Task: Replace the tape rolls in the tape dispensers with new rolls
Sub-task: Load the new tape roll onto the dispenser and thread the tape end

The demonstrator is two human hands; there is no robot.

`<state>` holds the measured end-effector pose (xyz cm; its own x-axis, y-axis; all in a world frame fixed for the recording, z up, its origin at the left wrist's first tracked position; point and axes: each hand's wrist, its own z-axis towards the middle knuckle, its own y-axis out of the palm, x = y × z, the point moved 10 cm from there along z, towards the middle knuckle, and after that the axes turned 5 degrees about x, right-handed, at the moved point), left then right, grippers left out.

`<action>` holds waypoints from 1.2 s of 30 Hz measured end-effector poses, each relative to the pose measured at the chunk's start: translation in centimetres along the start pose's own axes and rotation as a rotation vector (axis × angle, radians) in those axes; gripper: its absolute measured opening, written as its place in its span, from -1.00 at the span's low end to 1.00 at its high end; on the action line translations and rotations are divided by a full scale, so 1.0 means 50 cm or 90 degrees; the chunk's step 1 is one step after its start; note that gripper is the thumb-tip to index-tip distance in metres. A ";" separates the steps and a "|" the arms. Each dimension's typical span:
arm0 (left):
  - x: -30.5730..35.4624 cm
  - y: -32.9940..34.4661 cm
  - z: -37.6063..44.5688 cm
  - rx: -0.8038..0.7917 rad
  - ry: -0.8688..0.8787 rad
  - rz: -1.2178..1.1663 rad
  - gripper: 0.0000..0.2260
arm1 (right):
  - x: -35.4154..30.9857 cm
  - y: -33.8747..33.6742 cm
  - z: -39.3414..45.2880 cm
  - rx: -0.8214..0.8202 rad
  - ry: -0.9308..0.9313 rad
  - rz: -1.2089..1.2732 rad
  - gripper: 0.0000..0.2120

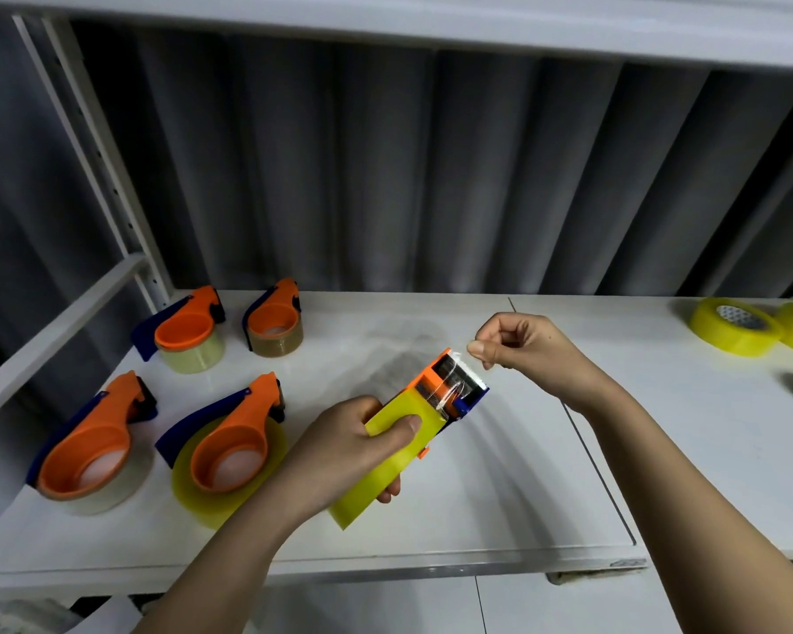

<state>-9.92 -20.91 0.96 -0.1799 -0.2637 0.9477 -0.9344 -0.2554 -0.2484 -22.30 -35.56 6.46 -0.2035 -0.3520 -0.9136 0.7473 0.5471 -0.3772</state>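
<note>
Above the white shelf point(477, 496), my left hand point(339, 455) grips an orange and blue tape dispenser point(449, 386) loaded with a yellow tape roll point(385, 455). The roll is seen edge-on. My right hand point(518, 345) pinches the clear free end of the tape point(472, 359) between thumb and forefinger, just past the dispenser's cutter end. The tape lies stretched over the dispenser's roller.
Several orange and blue dispensers with rolls lie on the shelf's left part, such as one on a yellow roll point(230, 455) and one at the far left point(88, 446). Two spare yellow rolls point(733, 327) lie at the far right. A white upright point(92, 148) stands at the left.
</note>
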 end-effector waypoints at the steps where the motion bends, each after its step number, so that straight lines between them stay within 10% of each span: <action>1: 0.000 0.001 -0.001 -0.002 -0.005 -0.002 -0.81 | -0.002 -0.001 -0.002 -0.006 -0.009 -0.021 -0.90; 15: 0.018 0.011 -0.010 -0.063 0.023 -0.018 -0.71 | 0.045 0.035 -0.041 -0.102 0.117 0.350 -0.72; 21: -0.016 0.028 -0.013 -0.079 0.013 -0.040 -0.82 | 0.048 0.004 -0.046 -0.051 0.102 -0.001 -0.88; 36: -0.062 0.050 -0.012 -0.098 -0.113 -0.005 -0.78 | 0.047 0.031 -0.062 -0.060 0.198 -0.014 -0.85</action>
<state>-11.88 -20.17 -2.49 -0.1289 -0.4246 0.8962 -0.9739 -0.1161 -0.1951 -23.59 -33.20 3.26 -0.4134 -0.1229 -0.9022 0.6817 0.6151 -0.3961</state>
